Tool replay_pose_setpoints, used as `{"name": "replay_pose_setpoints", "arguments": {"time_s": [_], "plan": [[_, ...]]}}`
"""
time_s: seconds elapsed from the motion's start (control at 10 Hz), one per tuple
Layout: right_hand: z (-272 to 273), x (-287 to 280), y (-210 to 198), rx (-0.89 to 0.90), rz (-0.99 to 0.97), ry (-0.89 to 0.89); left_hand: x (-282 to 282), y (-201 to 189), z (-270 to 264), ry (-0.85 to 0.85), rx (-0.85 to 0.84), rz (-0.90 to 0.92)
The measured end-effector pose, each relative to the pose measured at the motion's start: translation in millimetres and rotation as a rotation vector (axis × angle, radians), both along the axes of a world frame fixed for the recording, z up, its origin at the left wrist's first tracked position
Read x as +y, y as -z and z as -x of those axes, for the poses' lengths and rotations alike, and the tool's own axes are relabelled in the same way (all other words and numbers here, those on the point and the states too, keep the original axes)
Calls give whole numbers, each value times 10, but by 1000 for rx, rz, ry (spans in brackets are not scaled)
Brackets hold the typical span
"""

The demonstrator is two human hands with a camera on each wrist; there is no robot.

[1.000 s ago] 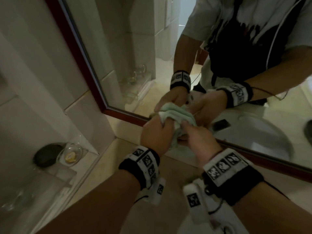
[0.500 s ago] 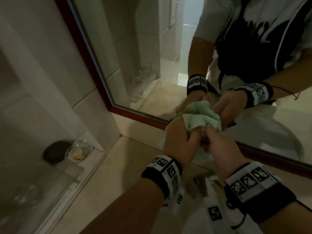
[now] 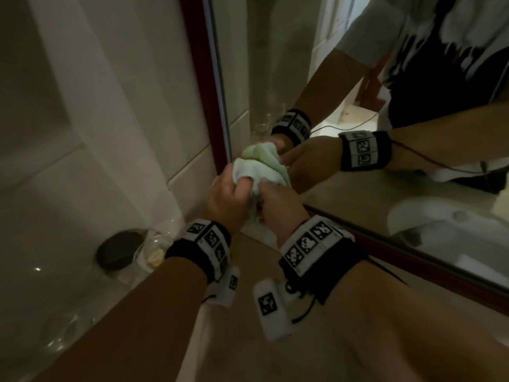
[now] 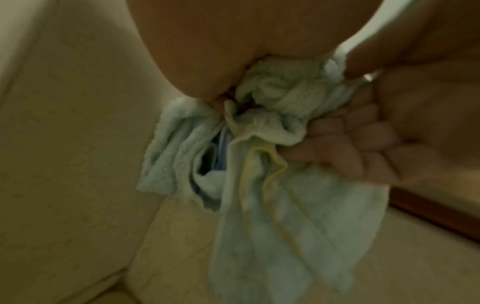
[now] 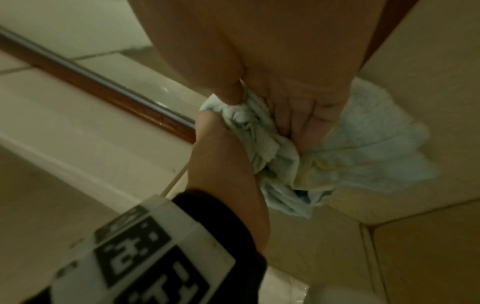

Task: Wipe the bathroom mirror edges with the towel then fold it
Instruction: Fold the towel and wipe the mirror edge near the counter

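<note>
Both hands hold the towel (image 3: 257, 172) bunched into a ball: the left hand (image 3: 227, 198) has its fingers curled round the left side of the cloth, and the right hand (image 3: 281, 206) pinches and grips the right side, with a loose tail of the cloth hanging down under them, as the left wrist view shows. Compared with one second ago, the bundle has travelled to the left along the bottom rail of the mirror frame (image 3: 205, 92) and now it sits at the lower left corner, where the bottom rail meets the upright red-brown side. The view has also turned more toward this side rail. I judge that the wiping of the bottom edge is finished or nearly so, and the next part is the vertical left edge, going upward. Whether the towel really touches the frame at this moment I cannot tell. The folding has not begun. On the counter (image 3: 237, 340), to the left, stand a dark round object (image 3: 118, 253) and a small glass dish (image 3: 153, 253).
</note>
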State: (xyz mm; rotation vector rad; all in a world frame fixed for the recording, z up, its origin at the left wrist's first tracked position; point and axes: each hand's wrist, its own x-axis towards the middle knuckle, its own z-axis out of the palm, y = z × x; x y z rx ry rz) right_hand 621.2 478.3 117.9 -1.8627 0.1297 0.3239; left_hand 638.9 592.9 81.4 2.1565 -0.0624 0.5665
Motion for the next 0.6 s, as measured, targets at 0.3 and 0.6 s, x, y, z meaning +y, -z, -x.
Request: {"name": "replay_pose_setpoints", "arguments": {"time_s": [0.3,0.6], "plan": [[-52,-11,-9,-13,-72,4,-154,-235,100,-115,232,386],[-69,-79,-102,-11,-126,-61,61,-428,-79,-174,482,461]]}}
